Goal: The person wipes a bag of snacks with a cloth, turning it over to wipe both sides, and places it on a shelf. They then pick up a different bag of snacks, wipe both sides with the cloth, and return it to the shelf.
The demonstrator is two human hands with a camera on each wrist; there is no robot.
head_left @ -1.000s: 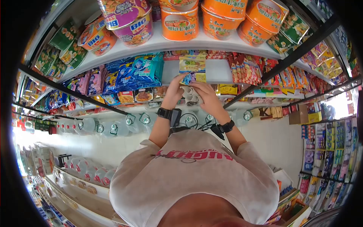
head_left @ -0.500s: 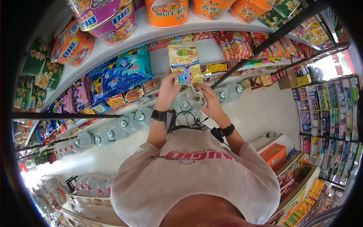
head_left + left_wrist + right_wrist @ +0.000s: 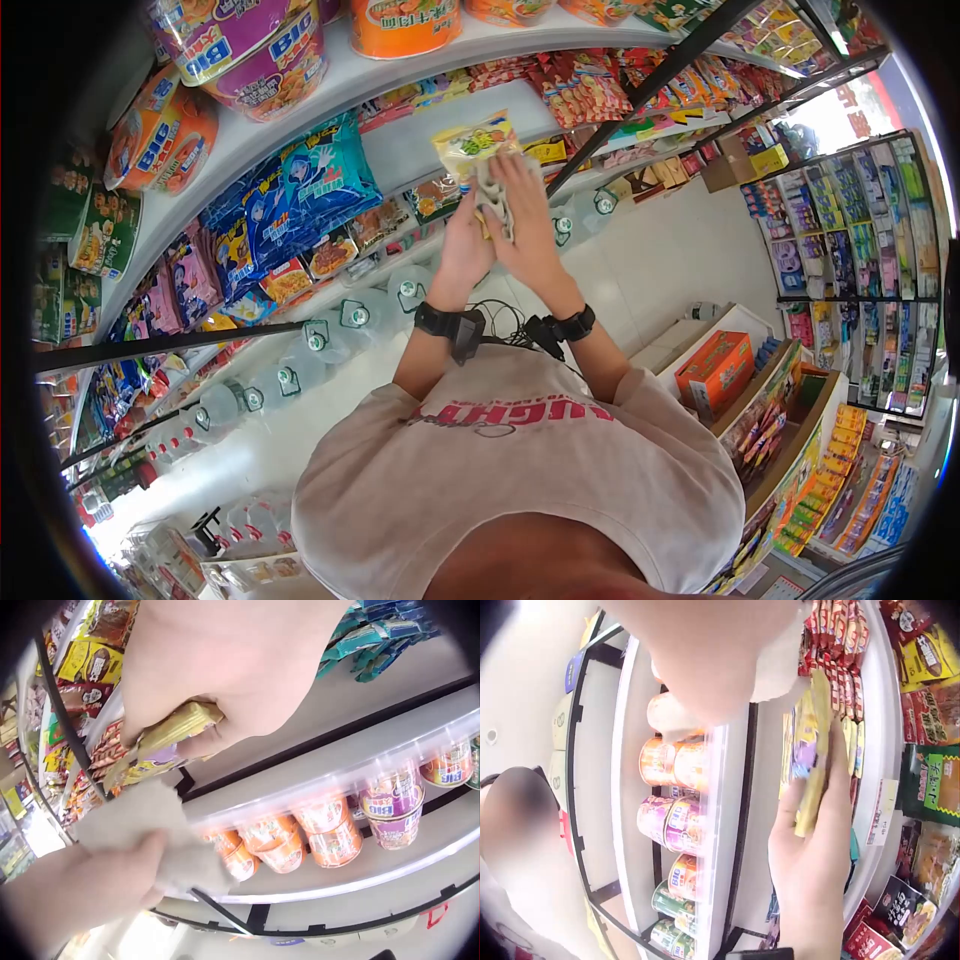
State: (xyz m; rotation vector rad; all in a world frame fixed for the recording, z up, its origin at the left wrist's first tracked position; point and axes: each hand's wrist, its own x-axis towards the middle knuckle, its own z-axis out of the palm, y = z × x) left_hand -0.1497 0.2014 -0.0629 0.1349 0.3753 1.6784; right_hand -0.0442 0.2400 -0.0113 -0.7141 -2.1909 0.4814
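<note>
My left hand holds a yellow snack bag by its lower edge, thumb on one side and fingers on the other. The bag stands edge-on in the right wrist view. A crumpled off-white cloth lies against the bag's front under my right hand. In the left wrist view my right thumb bends over the cloth, whose far side is hidden. Both hands are close together in front of the shelf, wrists side by side.
Blue snack bags and red packets fill the shelf ahead. Noodle cups line the shelf above. Large water bottles stand on the floor below. A black shelf post slants past on the right.
The bag has come away from the shelf toward me in my left hand. My right hand has brought the cloth from below up onto the bag. The head view has swung right.
</note>
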